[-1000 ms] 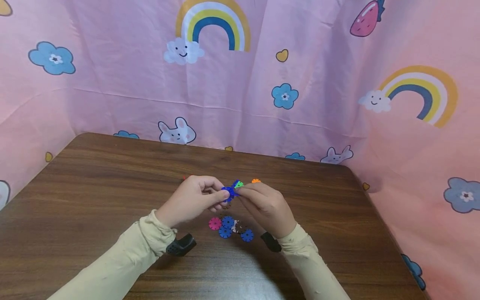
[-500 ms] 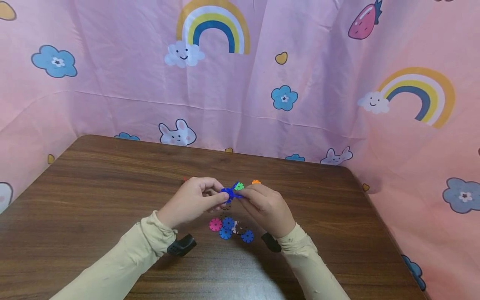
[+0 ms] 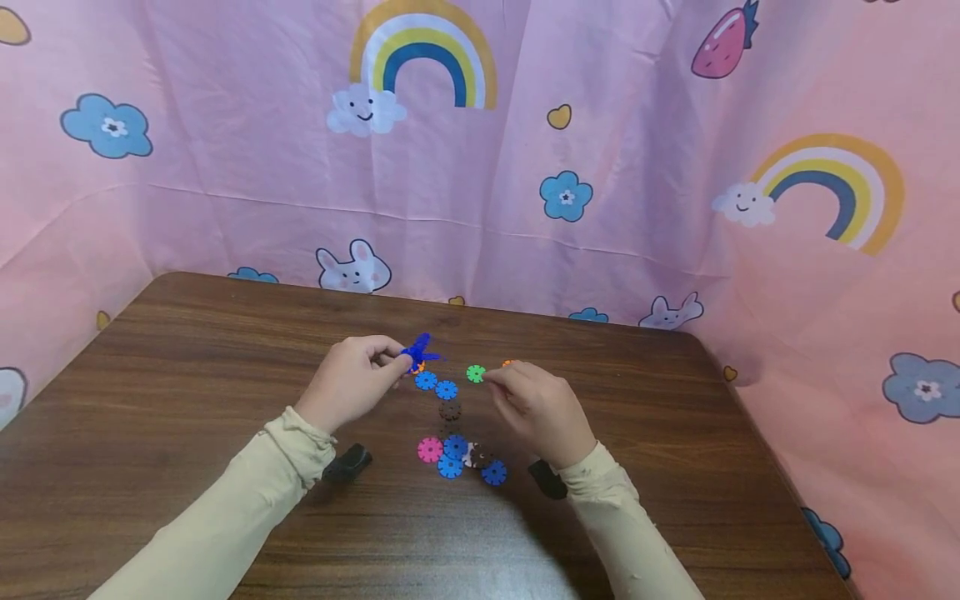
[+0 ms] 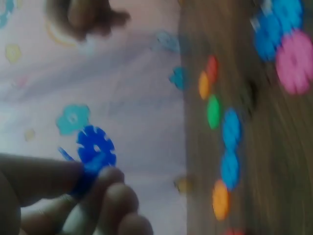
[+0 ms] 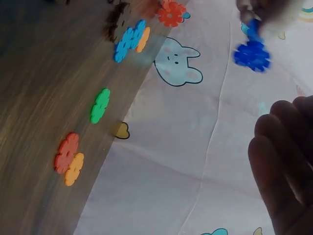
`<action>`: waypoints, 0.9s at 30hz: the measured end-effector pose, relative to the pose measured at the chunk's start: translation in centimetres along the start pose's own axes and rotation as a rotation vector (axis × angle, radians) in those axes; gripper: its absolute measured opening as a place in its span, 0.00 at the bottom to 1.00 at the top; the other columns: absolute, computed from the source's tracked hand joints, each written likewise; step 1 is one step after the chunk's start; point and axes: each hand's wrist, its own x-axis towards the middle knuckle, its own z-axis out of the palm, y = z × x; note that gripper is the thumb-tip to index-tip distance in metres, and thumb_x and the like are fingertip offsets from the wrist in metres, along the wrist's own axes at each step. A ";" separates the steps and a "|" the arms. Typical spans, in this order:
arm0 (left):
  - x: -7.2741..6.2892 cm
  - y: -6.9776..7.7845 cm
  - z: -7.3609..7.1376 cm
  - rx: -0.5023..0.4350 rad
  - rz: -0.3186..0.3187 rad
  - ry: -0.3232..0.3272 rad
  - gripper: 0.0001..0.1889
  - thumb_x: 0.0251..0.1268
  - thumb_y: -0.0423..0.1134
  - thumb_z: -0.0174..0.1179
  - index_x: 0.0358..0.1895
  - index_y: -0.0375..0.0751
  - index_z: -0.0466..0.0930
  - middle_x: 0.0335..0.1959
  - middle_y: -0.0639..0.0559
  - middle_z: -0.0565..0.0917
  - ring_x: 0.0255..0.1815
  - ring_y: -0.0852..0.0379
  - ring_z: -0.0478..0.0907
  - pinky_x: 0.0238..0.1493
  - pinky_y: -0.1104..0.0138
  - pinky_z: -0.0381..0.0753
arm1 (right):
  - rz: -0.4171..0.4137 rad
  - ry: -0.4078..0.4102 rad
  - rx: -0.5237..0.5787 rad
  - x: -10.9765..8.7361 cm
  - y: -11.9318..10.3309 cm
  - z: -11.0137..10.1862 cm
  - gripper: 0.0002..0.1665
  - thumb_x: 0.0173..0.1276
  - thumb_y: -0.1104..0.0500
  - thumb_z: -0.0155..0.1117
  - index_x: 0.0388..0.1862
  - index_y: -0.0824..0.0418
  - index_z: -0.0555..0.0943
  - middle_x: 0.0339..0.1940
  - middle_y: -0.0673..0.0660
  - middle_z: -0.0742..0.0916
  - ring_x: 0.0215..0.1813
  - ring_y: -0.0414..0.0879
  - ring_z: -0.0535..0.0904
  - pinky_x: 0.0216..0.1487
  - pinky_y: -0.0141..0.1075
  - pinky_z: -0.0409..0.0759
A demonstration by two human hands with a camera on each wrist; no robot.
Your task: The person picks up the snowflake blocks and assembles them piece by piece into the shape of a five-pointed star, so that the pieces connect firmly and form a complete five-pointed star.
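Note:
My left hand (image 3: 348,379) pinches a small cluster of dark blue notched plastic discs (image 3: 422,348) between thumb and fingers, above the table. The discs are joined at angles; in the left wrist view one notched disc (image 4: 96,146) stands out past the fingertips, while the fingers hide part of the cluster. To the right, my right hand (image 3: 543,412) hovers with loosely bent fingers and nothing in them. In the head view its fingertips appear beside a green disc (image 3: 476,374); in the right wrist view that disc lies on the table, apart from the fingers (image 5: 274,171).
Loose discs lie on the brown wooden table (image 3: 225,400): light blue discs (image 3: 437,385), a brown disc (image 3: 450,410), a pink disc (image 3: 430,450) and several more blue and brown ones nearer me. A patterned pink curtain (image 3: 465,183) hangs behind the table.
Both hands were together at the dark blue discs. The left hand has moved left and away with the cluster, and the right hand has let go, staying near its place.

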 end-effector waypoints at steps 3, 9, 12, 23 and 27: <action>0.4 -1.3 -0.7 0.105 -0.003 0.058 0.10 0.75 0.42 0.62 0.45 0.40 0.89 0.34 0.50 0.90 0.30 0.55 0.81 0.29 0.63 0.76 | 0.014 -0.011 -0.010 -0.1 0.2 0.1 0.09 0.63 0.69 0.71 0.42 0.61 0.87 0.33 0.51 0.88 0.28 0.38 0.77 0.29 0.29 0.78; 0.9 -2.7 -1.8 0.011 -0.135 -0.146 0.11 0.73 0.40 0.65 0.45 0.34 0.88 0.34 0.46 0.89 0.29 0.56 0.80 0.30 0.64 0.81 | 0.039 -0.045 -0.017 -0.4 0.5 0.2 0.07 0.66 0.68 0.69 0.42 0.61 0.87 0.32 0.50 0.87 0.28 0.37 0.76 0.27 0.30 0.77; 1.1 -3.3 -1.5 -0.072 -0.219 -0.260 0.10 0.72 0.38 0.65 0.44 0.32 0.86 0.31 0.46 0.89 0.26 0.57 0.80 0.30 0.64 0.85 | 0.043 -0.063 -0.017 -0.5 0.7 0.3 0.07 0.67 0.68 0.69 0.42 0.61 0.87 0.32 0.49 0.86 0.27 0.37 0.74 0.27 0.30 0.76; 1.2 -4.1 -0.5 0.017 -0.214 -0.179 0.10 0.72 0.40 0.65 0.43 0.34 0.87 0.28 0.48 0.87 0.25 0.56 0.79 0.25 0.65 0.80 | 0.063 -0.083 -0.019 -0.7 1.0 0.3 0.06 0.67 0.67 0.70 0.42 0.60 0.87 0.30 0.48 0.84 0.25 0.35 0.72 0.24 0.28 0.73; 1.3 -4.5 -0.4 0.012 -0.254 -0.201 0.10 0.71 0.40 0.67 0.42 0.35 0.87 0.27 0.49 0.87 0.24 0.56 0.79 0.26 0.66 0.81 | 0.073 -0.080 -0.017 -0.9 1.2 0.4 0.06 0.66 0.67 0.71 0.42 0.59 0.87 0.29 0.48 0.83 0.24 0.35 0.72 0.24 0.27 0.72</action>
